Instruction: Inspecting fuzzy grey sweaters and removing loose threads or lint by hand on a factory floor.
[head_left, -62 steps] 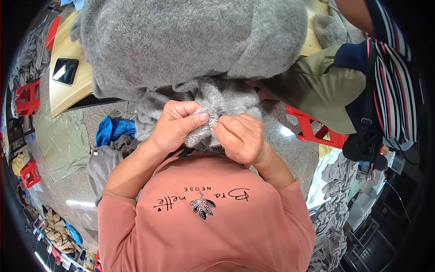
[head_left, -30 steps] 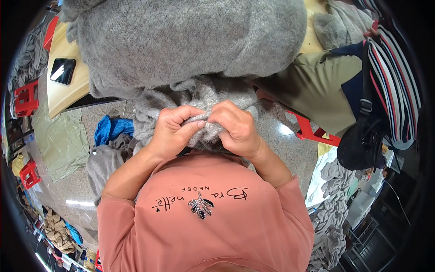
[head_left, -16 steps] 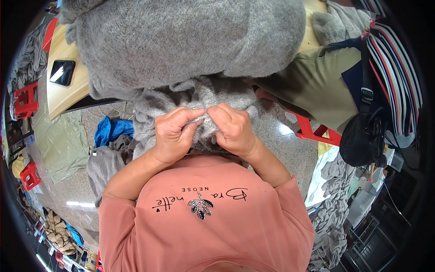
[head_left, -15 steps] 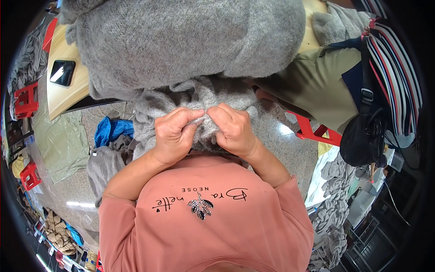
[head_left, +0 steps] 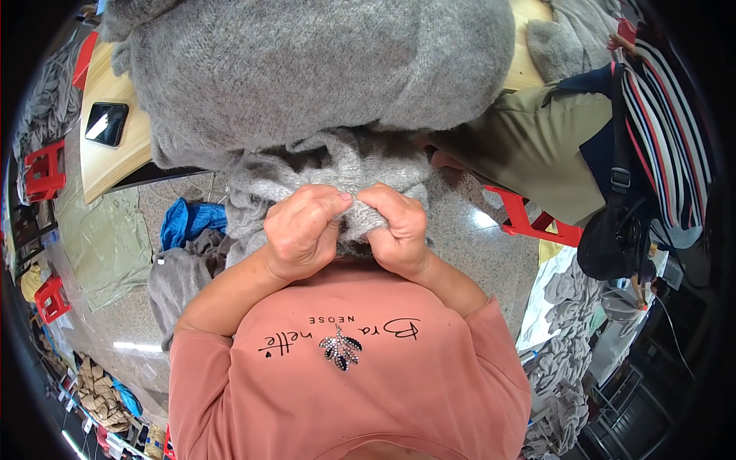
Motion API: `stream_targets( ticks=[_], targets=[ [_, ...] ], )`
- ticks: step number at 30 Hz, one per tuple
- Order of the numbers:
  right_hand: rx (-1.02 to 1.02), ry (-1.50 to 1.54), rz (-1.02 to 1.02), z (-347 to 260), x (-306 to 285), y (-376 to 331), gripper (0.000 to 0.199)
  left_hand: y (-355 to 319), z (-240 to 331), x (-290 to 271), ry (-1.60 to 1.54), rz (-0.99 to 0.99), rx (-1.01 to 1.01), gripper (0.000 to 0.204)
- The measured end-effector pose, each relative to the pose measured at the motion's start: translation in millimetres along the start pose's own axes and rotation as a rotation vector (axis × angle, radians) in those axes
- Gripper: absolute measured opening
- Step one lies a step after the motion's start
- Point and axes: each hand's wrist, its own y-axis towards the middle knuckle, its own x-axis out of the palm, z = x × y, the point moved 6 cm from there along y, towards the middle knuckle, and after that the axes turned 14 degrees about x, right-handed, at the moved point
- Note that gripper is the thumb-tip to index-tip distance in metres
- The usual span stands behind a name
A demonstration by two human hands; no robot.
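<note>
A grey fuzzy knit garment (head_left: pixel 337 157) lies bunched in front of my chest, its folds hanging below the table edge. My left hand (head_left: pixel 305 231) is closed, thumb and fingers pinching the knit. Close beside it, my right hand (head_left: pixel 397 228) also grips the fabric, the two thumb tips almost meeting. A short stretch of knit shows between the hands. Whether anything small sits in the pinch is hidden by the fingers. Just beyond, a large pile of the same grey knit (head_left: pixel 307 69) covers most of the table.
On the wooden table (head_left: pixel 115 157) at the left lies a black phone (head_left: pixel 106 123). A person in olive trousers (head_left: pixel 537 146) sits close on the right near a red stool (head_left: pixel 529 218). Blue cloth (head_left: pixel 192 221) and dark grey cloth (head_left: pixel 188 276) lie low at my left.
My hands have shifted slightly on the knit, the right one turning so a fold shows beneath its thumb. The seated person's hand at upper right has moved, showing a red object.
</note>
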Motion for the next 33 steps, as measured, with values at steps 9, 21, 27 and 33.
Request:
stream_targets(
  ticks=[9,21,27,33],
  targets=[
    [-0.191,-0.285,0.118,-5.0,1.8,9.3,0.035,-6.2,6.9,10.0,0.114,-0.005,0.018,0.030],
    [0.286,-0.468,0.068,57.3,-55.2,4.9,0.034,-34.1,-59.8,2.9,-0.108,-0.147,-0.487,0.018],
    [0.057,-0.390,-0.400,0.2,-29.4,11.7,0.046,-33.5,-50.4,23.9,-0.445,-0.139,-0.734,0.012],
    [0.008,-0.268,-0.154,8.6,-7.8,12.5,0.014,-27.3,-38.2,23.3,-0.445,-0.152,-0.711,0.006]
  ],
)
